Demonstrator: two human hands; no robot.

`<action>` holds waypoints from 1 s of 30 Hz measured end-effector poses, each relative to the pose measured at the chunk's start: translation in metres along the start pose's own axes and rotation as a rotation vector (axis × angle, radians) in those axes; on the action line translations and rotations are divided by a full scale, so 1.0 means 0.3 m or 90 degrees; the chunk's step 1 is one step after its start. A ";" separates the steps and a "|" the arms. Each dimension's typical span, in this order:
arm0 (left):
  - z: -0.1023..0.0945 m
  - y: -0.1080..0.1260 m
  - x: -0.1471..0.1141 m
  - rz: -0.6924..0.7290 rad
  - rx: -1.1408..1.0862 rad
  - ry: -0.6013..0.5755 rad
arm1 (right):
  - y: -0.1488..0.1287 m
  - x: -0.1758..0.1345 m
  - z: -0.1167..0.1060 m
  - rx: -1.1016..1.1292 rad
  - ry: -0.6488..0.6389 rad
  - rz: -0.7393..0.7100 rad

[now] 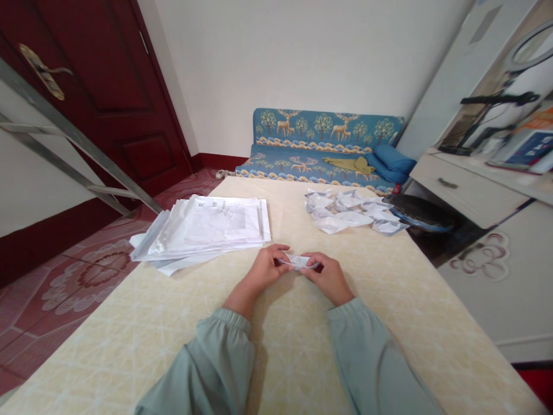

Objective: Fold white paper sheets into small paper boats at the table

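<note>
A small folded piece of white paper (298,261) is held between my two hands, over the middle of the table. My left hand (268,268) pinches its left end between thumb and fingers. At the other end, my right hand (327,275) grips it the same way. Beyond my right hand lies a group of several folded white paper shapes (341,220), pointed and boat-like. To the left, a stack of white paper sheets (216,222) rests near the table edge, with some clear plastic among the sheets.
The table (298,346) has a cream patterned cover. Past its far edge stands a blue sofa (298,155) with a deer pattern. A white cabinet (484,193) stands at the right, close to a dark round object (421,210). A metal ladder (73,132) leans at the left.
</note>
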State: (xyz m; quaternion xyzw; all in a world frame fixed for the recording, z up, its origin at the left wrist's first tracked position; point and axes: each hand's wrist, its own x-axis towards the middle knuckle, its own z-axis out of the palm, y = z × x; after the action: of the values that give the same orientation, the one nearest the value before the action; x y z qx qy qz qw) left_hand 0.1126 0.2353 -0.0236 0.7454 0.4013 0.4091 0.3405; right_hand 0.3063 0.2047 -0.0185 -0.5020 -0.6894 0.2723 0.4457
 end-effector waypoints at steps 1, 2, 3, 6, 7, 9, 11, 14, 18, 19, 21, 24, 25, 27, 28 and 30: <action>0.002 -0.005 0.001 -0.012 -0.011 0.007 | 0.000 -0.001 0.001 0.010 0.000 0.019; 0.005 -0.008 0.001 -0.023 -0.021 0.013 | -0.001 -0.002 0.003 0.019 0.002 0.037; 0.006 -0.010 0.002 -0.031 -0.032 0.019 | -0.002 -0.002 0.004 0.027 0.006 0.053; 0.010 -0.002 0.001 -0.031 -0.063 0.028 | -0.010 -0.003 0.008 0.070 0.030 0.091; 0.010 0.005 0.001 -0.024 -0.070 0.030 | -0.014 -0.003 0.009 0.096 0.038 0.099; 0.009 0.024 0.003 -0.004 -0.073 0.050 | -0.021 -0.002 0.011 0.150 0.051 0.103; 0.006 0.046 0.005 0.016 -0.074 0.084 | -0.027 -0.001 0.012 0.186 0.072 0.085; 0.001 0.069 0.007 0.015 -0.104 0.128 | -0.037 -0.001 0.014 0.203 0.115 0.040; -0.001 0.071 0.006 -0.006 -0.164 0.088 | -0.050 -0.004 0.015 0.206 0.140 0.001; 0.001 0.069 0.005 -0.018 -0.168 0.069 | -0.052 -0.005 0.014 0.202 0.142 -0.006; 0.004 0.066 0.002 -0.047 -0.161 0.044 | -0.055 -0.007 0.014 0.193 0.143 -0.015; 0.010 0.068 0.001 -0.068 -0.144 0.056 | -0.059 -0.008 0.014 0.190 0.149 -0.006; 0.011 0.070 0.001 -0.070 -0.138 0.064 | -0.059 -0.008 0.015 0.192 0.156 0.004; 0.014 0.073 0.001 -0.069 -0.120 0.079 | -0.058 -0.005 0.017 0.195 0.171 0.026; 0.015 0.073 0.001 -0.066 -0.109 0.087 | -0.055 -0.004 0.018 0.192 0.173 0.035; 0.015 0.072 0.001 -0.063 -0.084 0.105 | -0.048 -0.001 0.021 0.165 0.166 0.045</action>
State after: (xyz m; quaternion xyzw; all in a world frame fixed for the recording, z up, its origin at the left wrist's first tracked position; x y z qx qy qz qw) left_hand 0.1237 0.2251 -0.0073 0.6648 0.4361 0.4771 0.3744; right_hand 0.2942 0.2000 -0.0098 -0.4950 -0.5668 0.3071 0.5825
